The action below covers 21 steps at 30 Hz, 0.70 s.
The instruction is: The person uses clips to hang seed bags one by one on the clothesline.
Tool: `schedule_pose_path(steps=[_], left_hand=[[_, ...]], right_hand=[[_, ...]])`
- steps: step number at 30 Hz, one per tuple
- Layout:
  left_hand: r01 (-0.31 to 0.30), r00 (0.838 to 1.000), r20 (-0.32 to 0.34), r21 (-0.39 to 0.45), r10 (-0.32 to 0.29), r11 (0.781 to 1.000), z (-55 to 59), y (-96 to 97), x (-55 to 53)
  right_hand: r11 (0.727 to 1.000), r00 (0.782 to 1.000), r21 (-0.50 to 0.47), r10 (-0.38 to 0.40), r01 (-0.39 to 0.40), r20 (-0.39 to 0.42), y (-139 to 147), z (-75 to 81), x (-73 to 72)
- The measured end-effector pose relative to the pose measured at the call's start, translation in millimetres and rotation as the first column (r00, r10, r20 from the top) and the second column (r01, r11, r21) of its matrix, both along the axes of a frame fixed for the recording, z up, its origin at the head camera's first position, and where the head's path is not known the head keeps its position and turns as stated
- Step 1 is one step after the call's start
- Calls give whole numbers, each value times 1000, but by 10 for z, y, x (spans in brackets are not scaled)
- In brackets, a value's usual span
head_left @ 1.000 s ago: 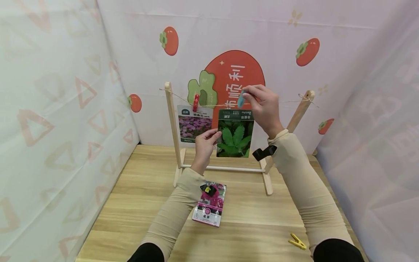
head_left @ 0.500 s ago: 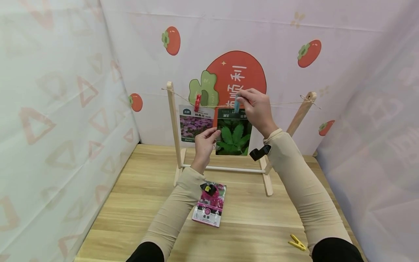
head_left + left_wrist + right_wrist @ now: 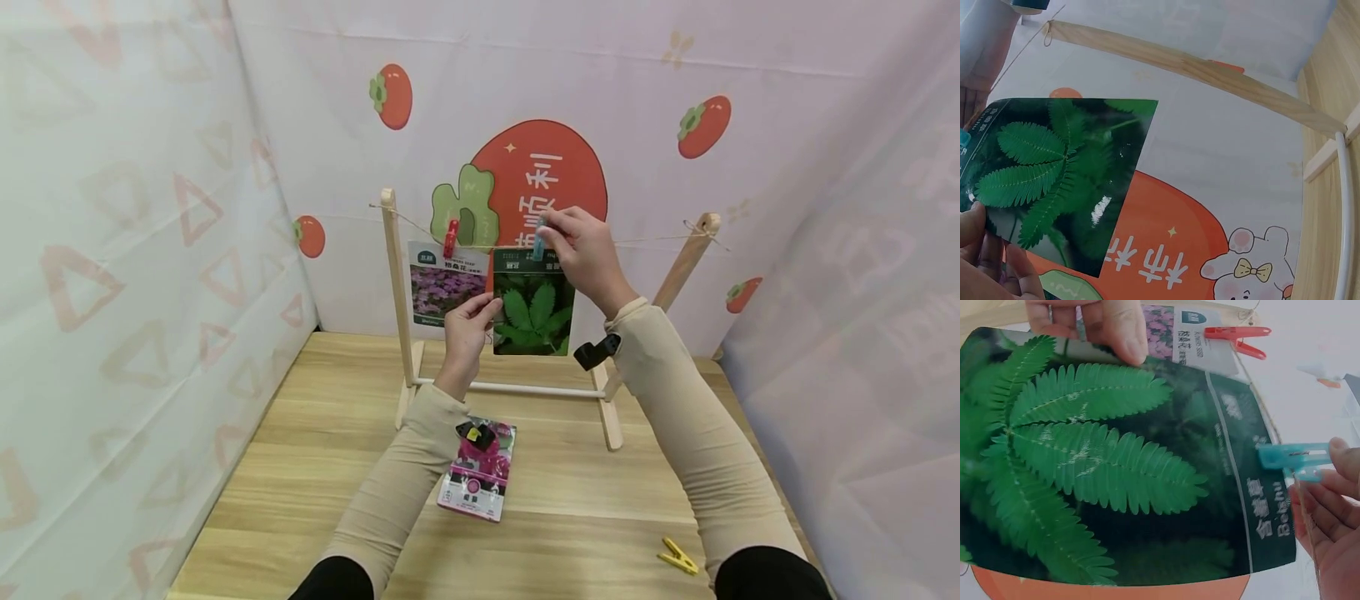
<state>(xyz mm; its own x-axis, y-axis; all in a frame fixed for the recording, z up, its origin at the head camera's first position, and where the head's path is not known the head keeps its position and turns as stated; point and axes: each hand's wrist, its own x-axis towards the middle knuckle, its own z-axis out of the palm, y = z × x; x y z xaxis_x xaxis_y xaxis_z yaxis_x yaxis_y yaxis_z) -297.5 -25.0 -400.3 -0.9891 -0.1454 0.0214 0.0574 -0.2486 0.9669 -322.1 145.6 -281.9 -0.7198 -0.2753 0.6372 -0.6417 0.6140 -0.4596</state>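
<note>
My left hand (image 3: 467,333) pinches the left edge of a green seed packet (image 3: 532,312) with a fern-like leaf picture, holding it upright against the string. At its top edge, my right hand (image 3: 588,250) pinches a blue clothespin (image 3: 539,240). The right wrist view shows the blue clothespin (image 3: 1294,456) straddling the packet's dark top border, with the string (image 3: 1307,519) running by it. Left of these, a purple-flower seed packet (image 3: 447,287) hangs from the string under a red clothespin (image 3: 451,239); the left hand partly covers it.
A wooden stand (image 3: 397,287) carries the string between two posts, with a white bar (image 3: 536,389) low across it. On the table lie a pink-flower seed packet (image 3: 476,483), partly behind the left wrist, and a yellow clothespin (image 3: 678,556) at front right.
My right hand has moved left and slightly down, bringing the blue clothespin from above the green packet onto its top edge. The left hand keeps its grip, nearly still.
</note>
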Motion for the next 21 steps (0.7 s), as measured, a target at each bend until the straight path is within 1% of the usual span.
schedule_pose_path(steps=[5,9,15,17,21], left_hand=[[-5,1000,-1,-20,5,1000,5,2,10],[-10,1000,1,-35,10,999,-5,0,27],[-16,1000,-18,-65,15,998,-63,-36,32],[-23,1000,-21,-77,22,997,-83,-51,27],[-44,999,-33,-85,41,995,-122,-73,19]], right_hand=[[1000,1000,16,3,-3,-6,-6,-44,8],[1000,1000,4,-7,7,-25,-12,-83,22],[996,995,-87,-36,28,-95,11,-141,74],[993,992,-117,-36,22,-121,23,-167,112],[991,987,-134,-28,6,-158,49,-235,183]])
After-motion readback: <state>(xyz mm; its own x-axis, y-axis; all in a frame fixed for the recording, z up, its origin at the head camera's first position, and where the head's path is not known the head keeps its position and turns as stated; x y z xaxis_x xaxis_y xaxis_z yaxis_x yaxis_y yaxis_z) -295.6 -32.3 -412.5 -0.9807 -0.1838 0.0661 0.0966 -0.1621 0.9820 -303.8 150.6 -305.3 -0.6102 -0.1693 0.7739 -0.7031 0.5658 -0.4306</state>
